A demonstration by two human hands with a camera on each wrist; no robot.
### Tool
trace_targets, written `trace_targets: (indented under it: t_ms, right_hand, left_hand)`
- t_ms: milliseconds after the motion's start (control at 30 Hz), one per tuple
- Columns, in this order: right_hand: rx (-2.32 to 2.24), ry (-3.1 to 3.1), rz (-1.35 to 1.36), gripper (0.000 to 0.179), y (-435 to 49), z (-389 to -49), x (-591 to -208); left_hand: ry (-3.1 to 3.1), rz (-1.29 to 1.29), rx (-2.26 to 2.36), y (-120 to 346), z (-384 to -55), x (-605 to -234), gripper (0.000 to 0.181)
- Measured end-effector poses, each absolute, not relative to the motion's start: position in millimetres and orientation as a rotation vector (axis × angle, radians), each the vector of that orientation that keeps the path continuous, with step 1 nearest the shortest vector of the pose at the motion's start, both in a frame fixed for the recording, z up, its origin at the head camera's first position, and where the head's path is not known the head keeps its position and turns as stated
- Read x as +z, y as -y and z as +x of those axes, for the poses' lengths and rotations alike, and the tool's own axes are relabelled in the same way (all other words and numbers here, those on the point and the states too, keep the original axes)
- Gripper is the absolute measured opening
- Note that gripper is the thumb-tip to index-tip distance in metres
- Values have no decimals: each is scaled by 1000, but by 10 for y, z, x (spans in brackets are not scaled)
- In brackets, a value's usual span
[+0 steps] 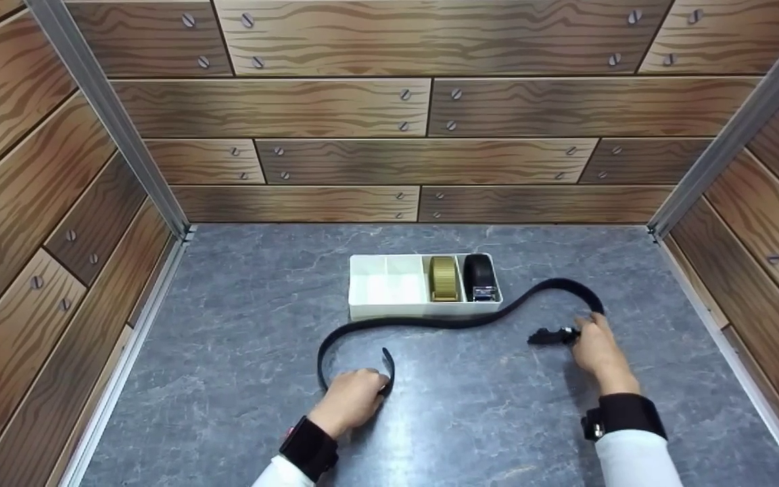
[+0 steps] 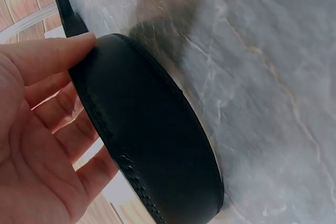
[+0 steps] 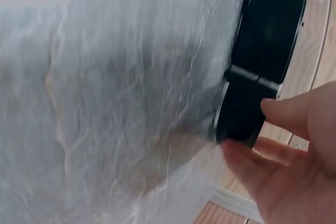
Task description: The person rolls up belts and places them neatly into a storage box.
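Note:
A long black belt (image 1: 423,323) stretches in a curve between the two hands, passing in front of the white tray. My left hand (image 1: 352,400) pinches it near its free tail, which curls up beyond the fingers. In the left wrist view the thumb lies against the stitched black strap (image 2: 147,129), with the fingers behind it. At the other end, my right hand (image 1: 599,348) grips the belt beside its black buckle (image 1: 552,336), which points left. The right wrist view shows thumb and fingertips at the strap (image 3: 241,111) just below the wide buckle plate (image 3: 270,32).
Behind the belt stands the white divided tray (image 1: 389,310). A coiled olive-gold belt (image 1: 443,277) and a coiled black belt (image 1: 479,274) with a shiny buckle sit in its right compartments. Wood-patterned walls (image 1: 423,159) enclose the grey marbled tabletop (image 1: 241,325) at the back and sides.

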State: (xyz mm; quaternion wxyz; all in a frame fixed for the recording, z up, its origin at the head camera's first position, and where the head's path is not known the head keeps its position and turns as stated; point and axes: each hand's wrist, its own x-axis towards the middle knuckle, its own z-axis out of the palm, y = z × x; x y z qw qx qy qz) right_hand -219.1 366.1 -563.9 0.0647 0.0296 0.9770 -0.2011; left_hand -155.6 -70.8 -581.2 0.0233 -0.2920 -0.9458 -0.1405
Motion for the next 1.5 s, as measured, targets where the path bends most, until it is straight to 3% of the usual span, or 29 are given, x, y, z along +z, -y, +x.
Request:
trace_targets:
  t_ms: [167,533,700,900,1067,1200,1500]
  right_hand:
    - [-510,-2870,165,60,-3519,-2092,-5506]
    - [-393,-2890,229,59,-3160,-1946,-5302]
    - [-548,-3046,27,38,-2806,-1960,-5350]
    - [-987,-2946,-374,18,-2138,-1979,-5710]
    - [-1098,-2689,-529,23,-1637,-1922,-5898]
    - [-1162,-2565,-512,34,-1369,-1887,-5952]
    - [-1189,-2562,-489,31,-1164,-1849,-5953]
  left_hand:
    - [2920,-868,-399,665,-1548,-5821,17]
    - [2860,-864,-410,608,-1548,-5855,20]
    - [2889,-848,-405,577,-1569,-5861,22]
    - [2918,-825,-428,507,-1584,-5852,26]
    - [2889,-807,-512,538,-1570,-5823,23]
    - [2812,-621,-491,675,-1580,-5786,16]
    - [2839,-13,-556,1016,-1600,-5747,14]
